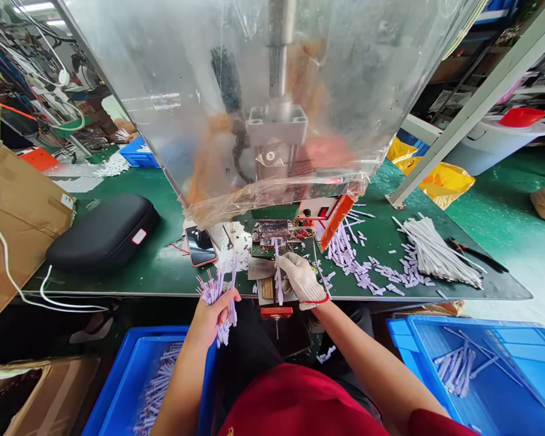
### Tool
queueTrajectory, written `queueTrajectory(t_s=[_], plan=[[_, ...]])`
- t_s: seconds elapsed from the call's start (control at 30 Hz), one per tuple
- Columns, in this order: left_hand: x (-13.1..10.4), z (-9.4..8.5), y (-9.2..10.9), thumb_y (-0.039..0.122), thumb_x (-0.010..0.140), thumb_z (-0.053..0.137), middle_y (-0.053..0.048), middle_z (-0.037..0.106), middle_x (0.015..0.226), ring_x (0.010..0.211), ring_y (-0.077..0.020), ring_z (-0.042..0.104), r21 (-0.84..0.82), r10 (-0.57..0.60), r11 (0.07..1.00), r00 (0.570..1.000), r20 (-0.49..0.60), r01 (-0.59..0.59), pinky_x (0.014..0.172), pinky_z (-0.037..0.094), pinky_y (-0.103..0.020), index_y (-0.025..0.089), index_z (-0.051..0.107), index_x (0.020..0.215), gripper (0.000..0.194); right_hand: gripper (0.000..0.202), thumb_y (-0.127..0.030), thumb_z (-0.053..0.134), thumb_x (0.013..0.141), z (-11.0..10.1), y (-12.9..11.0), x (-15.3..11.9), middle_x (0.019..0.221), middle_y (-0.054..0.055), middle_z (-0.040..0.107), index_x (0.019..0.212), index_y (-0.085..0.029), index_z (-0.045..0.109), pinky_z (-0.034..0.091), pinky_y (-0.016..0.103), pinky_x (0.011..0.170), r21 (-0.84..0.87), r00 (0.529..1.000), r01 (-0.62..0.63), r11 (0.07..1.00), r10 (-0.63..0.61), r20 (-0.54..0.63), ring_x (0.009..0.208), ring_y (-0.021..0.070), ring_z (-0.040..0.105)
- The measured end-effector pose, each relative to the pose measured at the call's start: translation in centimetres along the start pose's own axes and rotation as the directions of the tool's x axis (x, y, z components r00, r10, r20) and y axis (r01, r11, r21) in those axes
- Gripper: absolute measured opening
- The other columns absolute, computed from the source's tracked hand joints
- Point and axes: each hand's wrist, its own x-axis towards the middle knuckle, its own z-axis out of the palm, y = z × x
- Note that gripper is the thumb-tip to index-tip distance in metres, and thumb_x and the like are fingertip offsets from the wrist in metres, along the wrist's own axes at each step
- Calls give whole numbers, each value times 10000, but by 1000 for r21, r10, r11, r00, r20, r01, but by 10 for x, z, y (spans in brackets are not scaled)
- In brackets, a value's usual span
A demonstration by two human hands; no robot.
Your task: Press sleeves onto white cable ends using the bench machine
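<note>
My bare left hand (214,312) is closed around a bunch of thin lilac strips (212,289), in front of the table edge. Wearing a white knitted glove, my right hand (300,278) pinches one long lilac strip (279,288). The far end of that strip reaches the small metal fixture (273,230) under the press; whether it sits inside cannot be made out. Above the fixture hangs the press head (277,136), behind a cloudy plastic shield (172,72). A red block (276,312) projects below the near end of the strip.
Loose lilac pieces (352,266) and a pile of white rods (445,251) lie on the right, beside pliers (479,254). A phone (201,246) and black case (102,233) are left. Blue bins (131,363) flank my legs. A metal post (476,100) rises at the right.
</note>
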Motion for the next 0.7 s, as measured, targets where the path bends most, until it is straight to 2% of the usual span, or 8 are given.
queueTrajectory(t_s=[0.2, 0.43, 0.6, 0.7], plan=[[3, 5, 1, 479, 684, 823, -2, 645, 697, 352, 17, 349, -34, 13, 999, 1000, -25, -14, 347, 225, -145, 120, 688, 741, 388, 274, -449, 604, 829, 3, -6, 4, 513, -50, 579, 737, -212, 500, 381, 194, 286, 39, 999, -36, 999, 36, 6, 323, 104, 503], [2, 6, 1, 471, 621, 852, -4, 620, 618, 351, 0, 359, -5, -28, 1000, 996, -79, 28, 345, 239, -149, 108, 704, 723, 406, 286, -460, 611, 816, 2, -8, 3, 512, -51, 567, 733, -213, 493, 371, 198, 275, 102, 998, -62, 993, 60, 25, 316, 104, 490], [2, 13, 4, 468, 623, 844, -21, 626, 607, 368, -19, 365, 74, -26, 997, 998, -63, 30, 352, 234, -168, 106, 710, 717, 397, 300, -484, 613, 820, 0, -6, 6, 491, -43, 560, 749, -213, 507, 366, 207, 290, 107, 996, -85, 991, 81, 46, 326, 114, 486], [3, 18, 5, 454, 650, 833, 3, 576, 542, 369, -28, 345, 149, 1, 989, 998, -58, 8, 367, 241, -187, 114, 690, 681, 370, 315, -491, 633, 818, -1, -14, -3, 514, -39, 569, 745, -215, 499, 366, 208, 329, 33, 999, -32, 999, 33, -29, 354, 102, 473]])
